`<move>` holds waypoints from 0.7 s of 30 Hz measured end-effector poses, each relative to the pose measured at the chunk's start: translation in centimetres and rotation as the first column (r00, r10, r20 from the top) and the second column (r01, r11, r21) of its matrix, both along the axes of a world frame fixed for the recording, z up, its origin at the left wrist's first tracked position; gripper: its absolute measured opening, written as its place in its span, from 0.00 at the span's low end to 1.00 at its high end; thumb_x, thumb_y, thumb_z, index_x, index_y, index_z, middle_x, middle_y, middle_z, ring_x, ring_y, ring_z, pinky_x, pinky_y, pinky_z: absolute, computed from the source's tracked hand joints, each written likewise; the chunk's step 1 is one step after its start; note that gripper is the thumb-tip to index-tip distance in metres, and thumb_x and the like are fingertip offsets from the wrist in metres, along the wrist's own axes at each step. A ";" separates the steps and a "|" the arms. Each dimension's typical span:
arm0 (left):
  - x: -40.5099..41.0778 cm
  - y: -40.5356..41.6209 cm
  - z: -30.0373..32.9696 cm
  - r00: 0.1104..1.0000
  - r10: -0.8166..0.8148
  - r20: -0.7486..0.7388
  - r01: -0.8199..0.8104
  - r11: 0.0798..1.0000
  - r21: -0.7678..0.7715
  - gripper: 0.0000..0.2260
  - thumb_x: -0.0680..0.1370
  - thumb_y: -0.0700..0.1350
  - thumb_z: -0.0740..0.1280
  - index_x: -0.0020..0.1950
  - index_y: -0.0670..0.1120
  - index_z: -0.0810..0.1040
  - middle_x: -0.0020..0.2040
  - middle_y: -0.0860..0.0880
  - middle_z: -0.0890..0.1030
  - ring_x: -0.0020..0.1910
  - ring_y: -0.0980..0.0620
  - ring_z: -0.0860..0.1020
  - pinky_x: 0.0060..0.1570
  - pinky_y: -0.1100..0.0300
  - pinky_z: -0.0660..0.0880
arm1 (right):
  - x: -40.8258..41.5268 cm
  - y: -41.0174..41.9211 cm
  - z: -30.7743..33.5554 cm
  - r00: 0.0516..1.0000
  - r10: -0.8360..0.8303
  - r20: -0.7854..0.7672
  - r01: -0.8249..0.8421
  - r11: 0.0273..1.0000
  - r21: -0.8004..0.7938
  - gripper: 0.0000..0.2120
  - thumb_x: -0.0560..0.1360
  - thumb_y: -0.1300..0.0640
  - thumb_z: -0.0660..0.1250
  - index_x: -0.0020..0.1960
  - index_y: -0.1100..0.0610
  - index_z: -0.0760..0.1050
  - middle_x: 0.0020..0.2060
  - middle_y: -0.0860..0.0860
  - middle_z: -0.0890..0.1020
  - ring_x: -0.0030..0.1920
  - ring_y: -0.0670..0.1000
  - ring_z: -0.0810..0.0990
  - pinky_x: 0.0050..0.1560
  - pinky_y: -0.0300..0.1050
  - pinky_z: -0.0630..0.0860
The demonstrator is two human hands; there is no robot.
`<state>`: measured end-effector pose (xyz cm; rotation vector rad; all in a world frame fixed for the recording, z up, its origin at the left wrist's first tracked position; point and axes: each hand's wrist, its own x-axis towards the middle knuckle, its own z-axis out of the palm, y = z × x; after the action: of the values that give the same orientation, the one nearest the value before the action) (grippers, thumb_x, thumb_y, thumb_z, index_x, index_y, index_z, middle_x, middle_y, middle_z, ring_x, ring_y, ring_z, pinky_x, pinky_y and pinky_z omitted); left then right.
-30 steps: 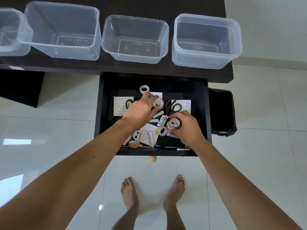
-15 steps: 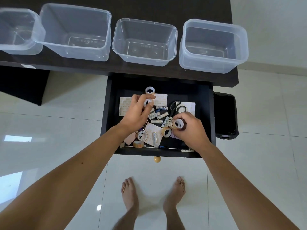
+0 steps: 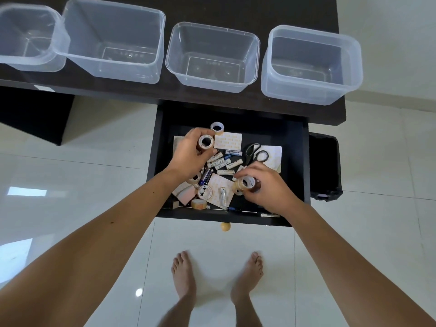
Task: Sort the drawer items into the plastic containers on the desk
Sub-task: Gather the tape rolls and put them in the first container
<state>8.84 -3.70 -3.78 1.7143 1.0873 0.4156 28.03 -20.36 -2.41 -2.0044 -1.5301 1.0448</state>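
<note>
Drawer (image 3: pixel 304 161) is pulled out under the surface (image 3: pixel 212 97), packed with clutter; four clear tubs (image 3: pixel 113 74) sit empty on top. Risks, my read: rolls are small and slick, one could slip on the lift and drop to the floor or back into the pile; an arm swinging up could knock a light tub off the edge. Scissors (image 3: pixel 256 153) lie just beside the right hand, so a blind reach could snag them. Batteries (image 3: pixel 223 162) are loose between the hands and could roll. Left hand (image 3: pixel 188 154) is mostly closed, fingers curled around a white tape roll (image 3: pixel 206 142). Right hand (image 3: pixel 266 187) is pinched shut on a clear tape roll (image 3: pixel 245 184), low over the drawer front.
</note>
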 end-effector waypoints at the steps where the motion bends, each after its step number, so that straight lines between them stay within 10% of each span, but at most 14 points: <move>1: 0.1 0.3 0.1 1.000 0.005 0.007 -0.005 1.000 0.012 0.18 0.78 0.40 0.75 0.65 0.53 0.77 0.61 0.49 0.79 0.53 0.53 0.82 0.52 0.57 0.83 | 0.0 0.1 -0.1 1.000 0.026 0.008 -0.026 1.000 -0.003 0.24 0.70 0.66 0.78 0.62 0.48 0.84 0.56 0.45 0.77 0.55 0.46 0.79 0.56 0.32 0.72; 8: 1.4 2.5 0.0 0.999 0.032 -0.041 -0.027 0.993 0.118 0.18 0.76 0.46 0.78 0.63 0.50 0.78 0.60 0.50 0.80 0.56 0.54 0.80 0.55 0.63 0.78 | 0.0 0.5 -0.9 0.976 0.201 0.086 -0.196 0.979 -0.063 0.27 0.68 0.67 0.81 0.64 0.50 0.84 0.55 0.47 0.72 0.55 0.50 0.77 0.53 0.45 0.80; 14: 2.4 4.3 0.1 0.981 -0.021 -0.193 0.060 0.979 0.196 0.18 0.77 0.44 0.77 0.65 0.44 0.79 0.61 0.46 0.78 0.57 0.53 0.76 0.57 0.64 0.72 | 0.3 0.4 -1.4 0.958 0.252 0.136 -0.246 0.968 -0.057 0.19 0.71 0.64 0.79 0.59 0.50 0.85 0.55 0.47 0.74 0.53 0.49 0.79 0.49 0.30 0.70; 21: 3.4 5.6 -0.6 0.902 -0.202 -0.382 0.276 0.949 0.151 0.22 0.80 0.47 0.72 0.73 0.47 0.73 0.68 0.43 0.76 0.67 0.44 0.76 0.69 0.50 0.74 | 0.4 0.3 -1.4 0.938 0.307 0.163 -0.296 0.951 -0.088 0.20 0.72 0.59 0.80 0.62 0.49 0.83 0.57 0.48 0.74 0.56 0.51 0.77 0.57 0.45 0.79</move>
<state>12.29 1.89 -4.37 2.1371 1.0996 0.0495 28.41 -20.07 -3.78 -1.9894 -1.9707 1.0627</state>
